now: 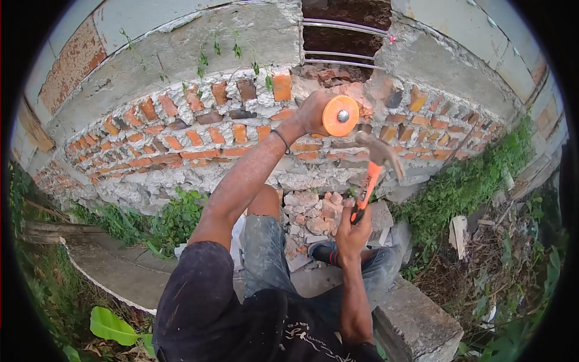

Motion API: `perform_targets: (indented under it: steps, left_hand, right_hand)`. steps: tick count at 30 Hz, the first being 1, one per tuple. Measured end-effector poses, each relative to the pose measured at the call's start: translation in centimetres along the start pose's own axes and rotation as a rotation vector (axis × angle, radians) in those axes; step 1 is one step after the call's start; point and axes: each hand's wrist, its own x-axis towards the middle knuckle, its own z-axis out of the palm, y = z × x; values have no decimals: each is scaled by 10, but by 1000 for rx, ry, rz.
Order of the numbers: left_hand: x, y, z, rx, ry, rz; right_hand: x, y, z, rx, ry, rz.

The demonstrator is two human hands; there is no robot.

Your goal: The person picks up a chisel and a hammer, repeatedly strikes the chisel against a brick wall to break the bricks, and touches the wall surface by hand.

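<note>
My left hand [313, 112] is wrapped round a chisel with a round orange hand guard [339, 116], held against the upper part of the brick wall [208, 134]. The metal striking end sits in the middle of the guard and faces me; the shaft and tip are hidden behind it. My right hand [353, 236] grips a claw hammer [369, 175] by its orange and black handle. The hammer's head is raised just right of and below the guard, apart from it, and slightly blurred.
Above my left hand, metal bars [344, 25] cross a gap in the concrete band. Broken brick rubble [316, 214] lies at the wall's foot, between my legs. A concrete block [416, 320] stands at lower right, with green plants [464, 175] along the wall.
</note>
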Motion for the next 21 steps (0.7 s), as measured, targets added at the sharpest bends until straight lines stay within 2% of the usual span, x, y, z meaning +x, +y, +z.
perform_targets:
  steps: [1,2,4,6,7,9,10,11,12,14,16,17,19,20,21]
  left_hand:
    - [-11,6,8,-13,-40,-15]
    - [-5,4,11,-9,-69,13]
    - [-5,-1,18,37,-70,18]
    - [-6,2,14,7,-41,26]
    - [-6,0,13,-4,-29,34]
    - [-6,3,10,-19,-48,16]
    - [-6,5,9,-38,-60,-1]
    - [-10,4,10,-47,-71,-2]
    - [-19,3,13,-50,-97,-50]
    - [-13,0,5,-75,-74,-60]
    - [-25,3,3,-136,-115,-69]
    - [-27,3,2,-142,-121,-59]
    - [-39,13,-1,8,-295,52]
    - [-45,12,-2,7,-294,59]
    - [-52,14,-1,15,-339,120]
  right_hand:
    - [6,3,-23,-66,65,-17]
    - [19,0,-42,26,173,-36]
    - [43,-54,-75,388,386,-70]
    - [58,-90,-98,648,512,-288]
    - [60,-88,-87,653,509,-285]
    - [59,-70,-44,796,706,-446]
    - [39,-28,-17,573,482,-214]
    - [20,13,10,196,197,-31]
    - [2,53,36,-143,-92,29]
    - [-9,22,12,-29,-31,91]
    - [5,-1,-26,-4,130,-13]
    - [11,6,-43,127,204,-36]
    - [26,1,-71,320,373,-119]
    - [35,-7,-79,388,470,-179]
    - [36,-2,-86,385,472,-179]
